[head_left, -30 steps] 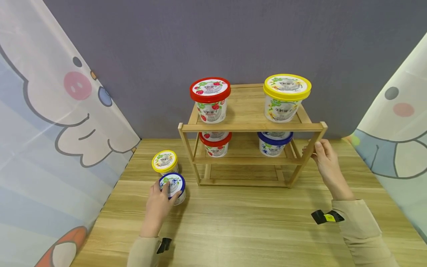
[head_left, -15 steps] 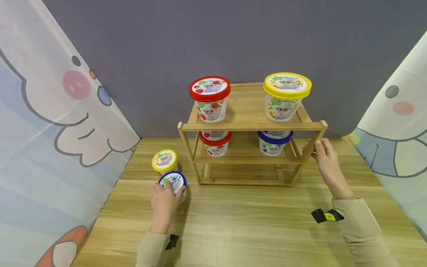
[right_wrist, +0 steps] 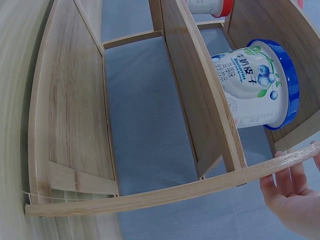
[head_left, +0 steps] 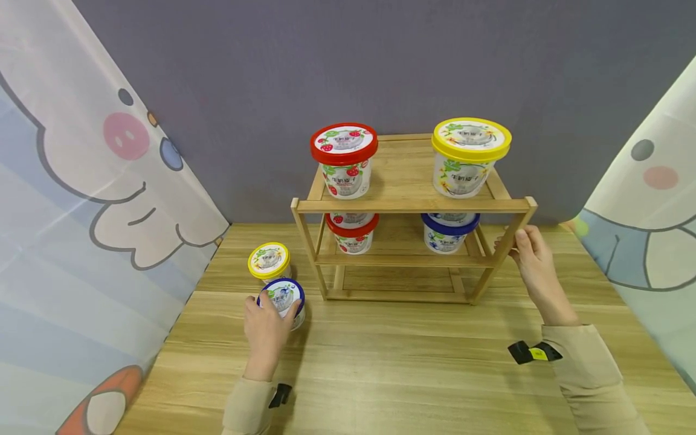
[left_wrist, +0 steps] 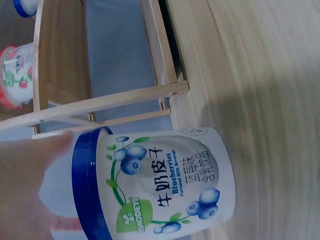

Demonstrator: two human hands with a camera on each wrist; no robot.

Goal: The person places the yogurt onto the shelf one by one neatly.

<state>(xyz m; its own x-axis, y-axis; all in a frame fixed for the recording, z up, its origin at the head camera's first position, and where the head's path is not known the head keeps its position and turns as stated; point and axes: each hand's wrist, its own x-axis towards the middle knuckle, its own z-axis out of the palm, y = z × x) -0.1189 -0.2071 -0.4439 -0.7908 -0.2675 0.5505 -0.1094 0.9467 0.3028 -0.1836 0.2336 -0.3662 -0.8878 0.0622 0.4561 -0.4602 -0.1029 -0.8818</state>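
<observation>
My left hand is over a blue-lidded tub on the table, thumb on one side of the lid and fingers on the other. In the left wrist view the tub shows blueberries and the word Blueberries. Behind it stands a yellow-lidded tub. My right hand grips the right front post of a three-level wooden rack; in the right wrist view the fingers wrap behind the post.
A red-lidded tub and another yellow-lidded tub stand on the rack's top. On the middle shelf are a red-lidded tub and a blue-lidded one. A grey wall rises behind; a cartoon curtain hangs at left.
My left hand has shifted a little to the right, and its thumb now lies along the blue lid's right side. The right hand keeps its place on the rack post.
</observation>
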